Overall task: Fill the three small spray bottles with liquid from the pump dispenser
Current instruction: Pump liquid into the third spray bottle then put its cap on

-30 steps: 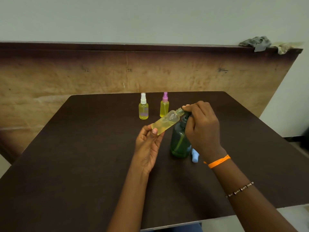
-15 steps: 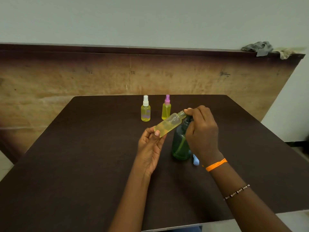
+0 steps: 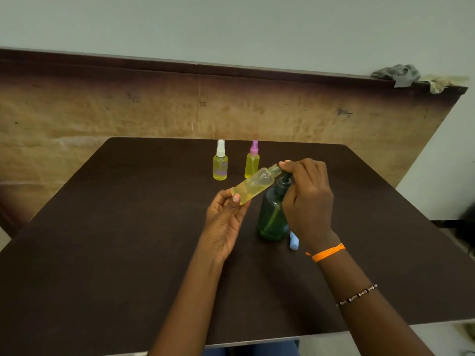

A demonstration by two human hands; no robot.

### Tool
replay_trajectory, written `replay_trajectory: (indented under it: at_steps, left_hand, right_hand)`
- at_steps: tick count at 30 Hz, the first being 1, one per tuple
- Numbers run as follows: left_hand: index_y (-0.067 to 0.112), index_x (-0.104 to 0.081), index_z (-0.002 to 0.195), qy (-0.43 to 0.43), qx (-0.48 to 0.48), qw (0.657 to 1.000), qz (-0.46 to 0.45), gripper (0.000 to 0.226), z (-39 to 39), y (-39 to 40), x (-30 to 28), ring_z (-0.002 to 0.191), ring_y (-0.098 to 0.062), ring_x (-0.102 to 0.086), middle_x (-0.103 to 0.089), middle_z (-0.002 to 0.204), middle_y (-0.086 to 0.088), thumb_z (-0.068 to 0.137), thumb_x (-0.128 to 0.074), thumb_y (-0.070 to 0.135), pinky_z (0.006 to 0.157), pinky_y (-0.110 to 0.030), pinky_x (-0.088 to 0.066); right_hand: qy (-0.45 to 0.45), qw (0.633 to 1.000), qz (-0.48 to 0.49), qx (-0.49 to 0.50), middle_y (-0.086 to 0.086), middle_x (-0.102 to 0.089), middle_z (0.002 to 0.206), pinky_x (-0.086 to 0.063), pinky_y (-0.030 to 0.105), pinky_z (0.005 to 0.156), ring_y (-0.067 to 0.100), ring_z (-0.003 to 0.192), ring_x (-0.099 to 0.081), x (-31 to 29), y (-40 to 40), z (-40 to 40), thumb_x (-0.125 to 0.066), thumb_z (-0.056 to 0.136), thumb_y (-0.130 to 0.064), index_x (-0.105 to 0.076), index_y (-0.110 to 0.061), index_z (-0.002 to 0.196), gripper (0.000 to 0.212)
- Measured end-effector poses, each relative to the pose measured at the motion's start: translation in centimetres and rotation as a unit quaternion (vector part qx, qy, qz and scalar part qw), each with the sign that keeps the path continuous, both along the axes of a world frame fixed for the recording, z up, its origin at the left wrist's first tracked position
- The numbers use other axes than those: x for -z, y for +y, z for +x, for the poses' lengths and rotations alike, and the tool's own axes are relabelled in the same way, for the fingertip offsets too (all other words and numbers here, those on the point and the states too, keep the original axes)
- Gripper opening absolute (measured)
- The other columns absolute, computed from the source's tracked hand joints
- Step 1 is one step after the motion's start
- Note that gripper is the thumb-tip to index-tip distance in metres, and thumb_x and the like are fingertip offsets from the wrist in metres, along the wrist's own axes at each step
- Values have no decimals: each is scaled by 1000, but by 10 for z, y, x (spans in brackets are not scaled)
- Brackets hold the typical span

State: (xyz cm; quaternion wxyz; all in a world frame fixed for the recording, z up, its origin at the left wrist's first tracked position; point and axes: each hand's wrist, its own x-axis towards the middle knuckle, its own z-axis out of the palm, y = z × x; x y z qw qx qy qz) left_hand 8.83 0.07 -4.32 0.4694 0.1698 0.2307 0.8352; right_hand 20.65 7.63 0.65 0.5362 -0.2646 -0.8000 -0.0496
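Head view: left hand (image 3: 226, 222) pinched the open spray bottle (image 3: 254, 185) by its base, long axis tilted up-right, neck at the pump dispenser (image 3: 273, 217) spout. Right hand (image 3: 307, 199) curled over the pump head, nearer it.

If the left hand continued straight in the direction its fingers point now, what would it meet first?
Probably the purple-capped spray bottle. The left hand grips the open bottle at its base, fingers pointing up and away across the table. The white-capped bottle stands slightly left of that line; depth is unclear.
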Motion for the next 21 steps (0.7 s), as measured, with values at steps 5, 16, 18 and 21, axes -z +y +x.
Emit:
replay_trajectory:
  at_steps: [5, 16, 18, 21]
  left_hand:
    - [7, -53, 87, 0, -2, 1000, 1, 81, 0, 0, -1, 83, -13, -70, -73, 84, -5, 23, -96, 31, 70, -20, -55]
    - [7, -53, 85, 4, 7, 1000, 8, 78, 1, 1, 2, 84, -13, -70, -73, 84, -5, 25, -96, 31, 70, -20, -55]
    - [7, -53, 86, 4, 6, 1000, 9, 78, 1, 2, 1, 83, -13, -70, -73, 83, -5, 25, -96, 31, 70, -19, -55]
    - [6, -52, 86, 0, 5, 1000, 11, 79, 1, 3, 1, 83, -13, -70, -73, 83, -5, 25, -96, 30, 69, -19, -55]
  right_hand:
    - [-16, 1000, 14, -8, 14, -60, 81, -42, 28, 64, 24, 83, -50, -14, 1, 0, -35, 78, -3, -67, 3, 85, 33]
    - [18, 999, 29, -12, 15, -60, 79, -42, 26, 65, 23, 80, -50, -5, 6, -4, -38, 77, 4, -66, 4, 82, 29]
    - [-8, 1000, 27, -3, 13, -58, 76, -37, 24, 60, 22, 77, -48, -14, 6, -3, -37, 77, 0, -64, 3, 78, 27]
    - [-7, 1000, 17, -2, 13, -58, 77, -37, 26, 60, 25, 76, -51, -14, 5, -8, -37, 78, -2, -64, 3, 80, 28]
